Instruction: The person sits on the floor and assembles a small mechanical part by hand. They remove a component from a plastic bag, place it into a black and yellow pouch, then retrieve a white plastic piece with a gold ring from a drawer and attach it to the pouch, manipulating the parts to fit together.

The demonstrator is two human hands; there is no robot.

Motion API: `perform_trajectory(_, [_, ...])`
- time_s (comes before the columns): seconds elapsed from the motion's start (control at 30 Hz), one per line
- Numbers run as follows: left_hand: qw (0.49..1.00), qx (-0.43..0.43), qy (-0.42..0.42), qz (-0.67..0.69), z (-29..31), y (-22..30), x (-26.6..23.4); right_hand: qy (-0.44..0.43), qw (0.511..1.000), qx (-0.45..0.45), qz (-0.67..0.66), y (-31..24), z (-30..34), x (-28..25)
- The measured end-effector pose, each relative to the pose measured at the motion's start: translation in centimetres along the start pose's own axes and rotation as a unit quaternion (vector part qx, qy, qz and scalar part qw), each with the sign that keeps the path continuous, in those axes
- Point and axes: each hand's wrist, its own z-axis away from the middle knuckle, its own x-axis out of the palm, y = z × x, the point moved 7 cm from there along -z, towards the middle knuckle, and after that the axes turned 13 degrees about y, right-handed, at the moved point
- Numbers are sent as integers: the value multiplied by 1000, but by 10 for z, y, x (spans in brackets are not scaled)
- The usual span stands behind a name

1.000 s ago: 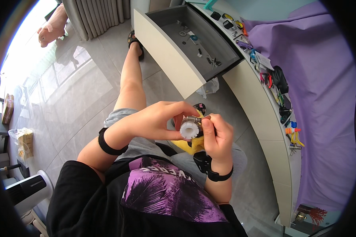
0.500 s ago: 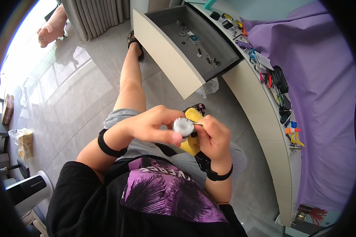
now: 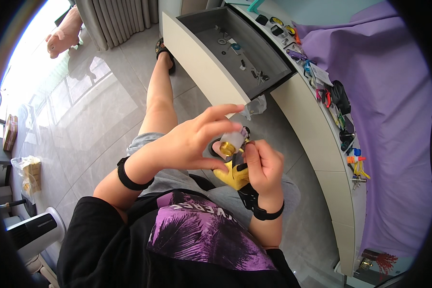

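My left hand (image 3: 199, 139) is open, its fingers spread on the left of a small whitish cylinder (image 3: 233, 138) with a brass end (image 3: 226, 149). My right hand (image 3: 266, 165) is closed, thumb and fingers pinched at the right side of this piece, where a small metal part shows. Its full grip is hidden. Just below, between the hands, is a yellow and black tool (image 3: 232, 176), tilted over my lap. Its black lower part runs under my right wrist, and I cannot make out its exact kind.
Ahead stands an open drawer (image 3: 204, 62) with small loose parts inside. Along the right, a curved cream cabinet (image 3: 307, 139) carries pliers (image 3: 327, 98), a small orange and white bottle (image 3: 354, 159) and other tools beside a purple cloth (image 3: 393, 120). A white appliance (image 3: 53, 225) stands at lower left.
My left hand has let go of the whitish cylinder and its fingers have spread. The cylinder has turned, so its brass end shows. The yellow tool has tipped lower.
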Motion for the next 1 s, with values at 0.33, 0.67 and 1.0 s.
perform_trajectory(0.33, [990, -132, -3, -56, 3, -7, -7, -32, 997, -65, 0, -7, 5, 10])
perform_trajectory(0.67, [850, -500, -98, 135, 39, -40, 18, -19, 989, -145, -13, -17, 9, 7])
perform_trajectory(1.0, [992, -101, -50, 47, -5, 0, 8, 66, 996, -46, -41, 0, 8, -7])
